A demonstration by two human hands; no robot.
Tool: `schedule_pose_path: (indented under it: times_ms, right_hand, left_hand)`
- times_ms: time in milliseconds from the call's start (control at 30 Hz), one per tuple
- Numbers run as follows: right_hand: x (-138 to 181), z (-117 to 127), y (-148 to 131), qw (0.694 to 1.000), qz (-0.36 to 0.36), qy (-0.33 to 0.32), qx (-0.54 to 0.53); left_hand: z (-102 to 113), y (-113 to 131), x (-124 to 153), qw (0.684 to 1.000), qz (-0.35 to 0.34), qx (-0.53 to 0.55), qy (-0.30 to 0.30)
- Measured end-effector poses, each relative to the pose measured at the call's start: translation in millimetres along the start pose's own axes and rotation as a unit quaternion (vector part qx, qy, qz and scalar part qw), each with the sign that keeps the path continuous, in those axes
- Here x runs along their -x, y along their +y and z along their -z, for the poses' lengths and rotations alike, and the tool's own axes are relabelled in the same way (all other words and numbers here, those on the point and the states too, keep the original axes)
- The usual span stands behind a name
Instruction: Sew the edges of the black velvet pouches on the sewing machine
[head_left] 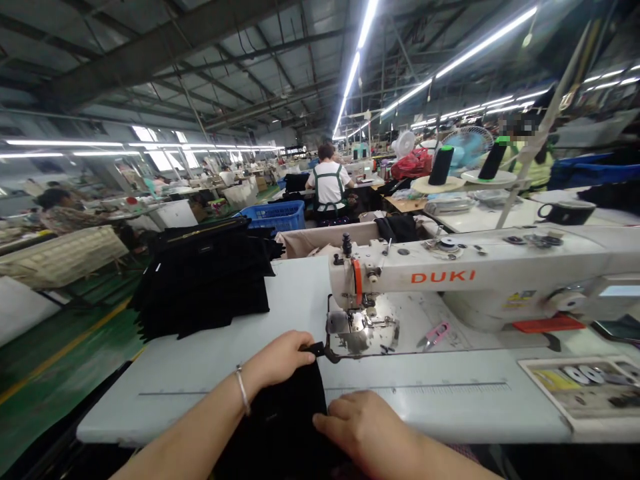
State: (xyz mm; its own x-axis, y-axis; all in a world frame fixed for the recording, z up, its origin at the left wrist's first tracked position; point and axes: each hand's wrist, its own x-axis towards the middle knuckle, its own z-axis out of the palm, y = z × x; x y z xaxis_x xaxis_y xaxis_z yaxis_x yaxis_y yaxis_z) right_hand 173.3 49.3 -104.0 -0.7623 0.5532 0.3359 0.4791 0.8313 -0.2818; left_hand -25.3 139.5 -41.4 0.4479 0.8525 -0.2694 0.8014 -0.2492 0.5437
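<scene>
A black fabric piece (280,427) hangs over the front edge of the sewing table, in front of the sewing machine (395,267). Its upper corner is pinched between thumb and fingers of my left hand (285,357), and a small dark tab sticks out there towards the needle plate (360,327). Lower down, my right hand (365,427) grips the fabric's right edge with curled fingers. Both hands are left of and below the needle area, apart from it. Pink thread snips (435,335) lie on the machine bed to the right.
A tall stack of black fabric pieces (210,280) stands on the table's left. At the right are a parts tray (585,393) with bobbins, a black mug (567,212) and thread cones (441,165). A co-worker (329,180) sits ahead, beside a blue crate (277,215).
</scene>
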Motion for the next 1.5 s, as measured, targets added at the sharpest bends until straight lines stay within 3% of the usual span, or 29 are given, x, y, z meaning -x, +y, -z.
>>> schedule_pose_path:
  times_ms: [133, 267, 433, 533, 733, 1033, 1333, 1500]
  right_hand:
    - [-19, -7, 34, 0.997, -0.01, 0.023, 0.07]
    - [-30, -1, 70, 0.997, -0.019, 0.029, 0.072]
    - [-25, 8, 100, 0.996, -0.027, 0.047, 0.065]
    - [-11, 11, 103, 0.996, -0.022, 0.063, 0.056]
    - [10, 3, 99, 0.993, -0.032, 0.109, 0.023]
    - [9, 1, 96, 0.99, -0.055, 0.127, -0.001]
    - [12, 8, 91, 0.992, -0.042, 0.121, -0.014]
    - [11, 7, 91, 0.992, -0.041, 0.123, -0.009]
  left_hand:
    - [-24, -13, -53, 0.993, -0.007, -0.088, 0.084]
    - [-29, -7, -85, 0.969, -0.009, -0.152, 0.195]
    - [-36, 3, -114, 0.956, -0.045, -0.185, 0.224]
    - [-49, 7, -109, 0.952, -0.101, -0.192, 0.213]
    - [-74, 3, -71, 0.944, -0.177, -0.193, 0.202]
    - [-59, 1, -74, 0.942, -0.214, -0.182, 0.183]
    - [-77, -4, -68, 0.938, -0.226, -0.191, 0.179]
    - [-68, 2, -66, 0.936, -0.236, -0.199, 0.168]
